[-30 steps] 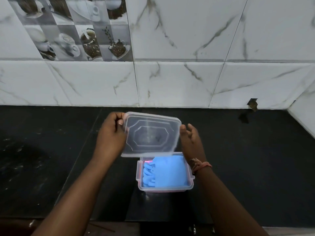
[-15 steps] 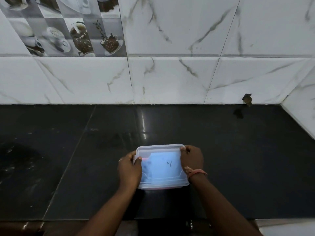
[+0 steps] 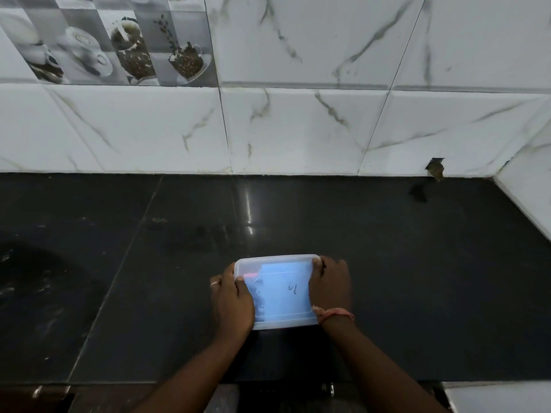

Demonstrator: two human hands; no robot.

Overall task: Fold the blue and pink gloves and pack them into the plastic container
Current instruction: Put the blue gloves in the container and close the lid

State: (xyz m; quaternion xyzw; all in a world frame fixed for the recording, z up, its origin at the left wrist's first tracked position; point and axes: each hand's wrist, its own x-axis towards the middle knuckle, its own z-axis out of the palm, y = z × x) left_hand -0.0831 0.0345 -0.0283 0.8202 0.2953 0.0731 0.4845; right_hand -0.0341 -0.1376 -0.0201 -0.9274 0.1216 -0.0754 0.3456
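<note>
A clear plastic container (image 3: 278,259) sits on the black counter near the front edge with its translucent lid on top. Through the lid the folded blue glove (image 3: 281,293) fills most of the box, and a sliver of the pink glove (image 3: 250,275) shows at the upper left. My left hand (image 3: 234,302) grips the container's left side, thumb over the lid. My right hand (image 3: 329,286), with a thread band at the wrist, presses on the right side, fingers over the lid's edge.
The black stone counter (image 3: 149,278) stretches left and right, backed by a white marble-tile wall (image 3: 298,129). A side wall (image 3: 530,186) closes the right end. A small hole (image 3: 435,168) sits in the wall's base at right. The counter's front edge (image 3: 119,383) is just below my wrists.
The lid, held up above the open box a second ago, came down onto the container. Both hands followed it down and now press on its two sides.
</note>
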